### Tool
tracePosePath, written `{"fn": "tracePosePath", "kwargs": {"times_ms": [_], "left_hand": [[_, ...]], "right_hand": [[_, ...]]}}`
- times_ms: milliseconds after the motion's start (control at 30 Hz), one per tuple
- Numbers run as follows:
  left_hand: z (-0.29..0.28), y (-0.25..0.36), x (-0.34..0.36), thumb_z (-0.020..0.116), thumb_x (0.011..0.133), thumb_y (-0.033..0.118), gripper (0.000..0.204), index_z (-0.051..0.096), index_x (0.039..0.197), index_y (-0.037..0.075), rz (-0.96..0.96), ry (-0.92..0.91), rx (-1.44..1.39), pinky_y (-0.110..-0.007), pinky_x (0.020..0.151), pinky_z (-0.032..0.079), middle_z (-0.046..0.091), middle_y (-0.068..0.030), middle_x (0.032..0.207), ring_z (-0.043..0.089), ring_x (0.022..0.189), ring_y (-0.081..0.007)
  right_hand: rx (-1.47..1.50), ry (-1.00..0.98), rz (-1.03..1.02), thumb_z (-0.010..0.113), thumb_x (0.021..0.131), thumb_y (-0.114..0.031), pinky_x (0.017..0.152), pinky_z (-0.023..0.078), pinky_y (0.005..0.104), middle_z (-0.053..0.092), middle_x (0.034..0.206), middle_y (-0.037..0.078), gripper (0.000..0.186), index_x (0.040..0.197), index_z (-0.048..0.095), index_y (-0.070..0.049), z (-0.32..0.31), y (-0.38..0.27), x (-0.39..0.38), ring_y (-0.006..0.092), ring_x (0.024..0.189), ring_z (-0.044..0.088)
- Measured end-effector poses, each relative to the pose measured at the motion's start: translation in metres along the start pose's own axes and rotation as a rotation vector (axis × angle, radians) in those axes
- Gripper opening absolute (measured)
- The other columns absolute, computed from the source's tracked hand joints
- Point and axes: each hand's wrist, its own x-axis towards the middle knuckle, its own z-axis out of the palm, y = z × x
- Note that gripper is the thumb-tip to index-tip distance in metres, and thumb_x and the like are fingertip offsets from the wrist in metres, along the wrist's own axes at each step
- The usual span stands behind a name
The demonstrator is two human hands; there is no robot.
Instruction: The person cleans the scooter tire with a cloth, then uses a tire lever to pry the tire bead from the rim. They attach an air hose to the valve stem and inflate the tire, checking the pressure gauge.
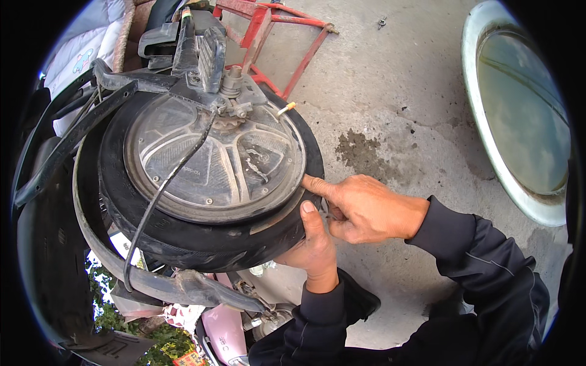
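A scooter's hub-motor wheel fills the middle, with a dusty grey hub cover [210,161] inside a black tyre [201,247]. My left hand [314,247] grips the tyre at its near right side, thumb up against the sidewall and fingers out of sight beneath. Just above it, my right hand [372,207] reaches in from the right. Its index finger is stretched out, the tip at the seam between tyre and metal rim. The other fingers curl in at the tyre's outer side, partly hidden. A black cable [177,177] runs from the axle across the hub cover.
A pale-rimmed basin of water [482,122] stands on the concrete at right, beyond a wet patch [364,152]. A red metal stand [299,21] is at the top. A small white stick with an orange end [285,110] rests by the rim. Below is a pink scooter panel [224,332].
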Motion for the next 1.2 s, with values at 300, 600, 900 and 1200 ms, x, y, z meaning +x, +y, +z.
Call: {"fn": "tracePosePath", "kwargs": {"times_ms": [300,600,900,1200], "left_hand": [[0.010,0.010,-0.014,0.080,0.091,0.012,0.066,0.045,0.142,-0.010,-0.070,0.077,-0.167,-0.039,0.114,0.041,0.055,-0.0192,0.142,0.056,0.125,-0.0258],[-0.020,0.052,0.024,0.078,0.086,0.010,0.067,0.047,0.140,-0.013,-0.003,0.077,0.179,-0.038,0.109,0.046,0.056,-0.0206,0.142,0.059,0.122,-0.0278],[-0.021,0.036,0.017,0.073,0.086,0.006,0.058,0.051,0.135,-0.014,0.000,0.024,0.106,-0.037,0.103,0.051,0.061,-0.0212,0.135,0.063,0.116,-0.0275],[0.002,-0.003,-0.002,0.075,0.089,0.007,0.049,0.057,0.128,-0.015,0.016,0.043,0.016,-0.037,0.097,0.054,0.067,-0.0212,0.125,0.068,0.106,-0.0264]], "right_hand": [[-0.517,0.124,0.019,0.068,0.073,-0.006,0.065,0.053,0.0481,0.068,0.083,0.018,0.090,0.158,0.040,-0.017,-0.001,0.052,0.017,0.0394,0.071,0.067],[-0.525,0.164,-0.066,0.067,0.075,-0.010,0.066,0.054,0.0493,0.066,0.076,0.021,0.084,0.154,0.042,-0.009,-0.007,0.056,0.031,0.0412,0.071,0.067],[0.088,-0.027,0.003,0.062,0.072,-0.006,0.060,0.049,0.0434,0.055,0.059,0.017,0.081,0.150,0.042,0.005,-0.001,0.003,0.008,0.0353,0.058,0.059],[0.178,0.023,-0.022,0.058,0.071,-0.004,0.064,0.052,0.0446,0.060,0.062,0.021,0.082,0.151,0.047,-0.004,0.006,0.005,-0.001,0.0399,0.062,0.064]]}}
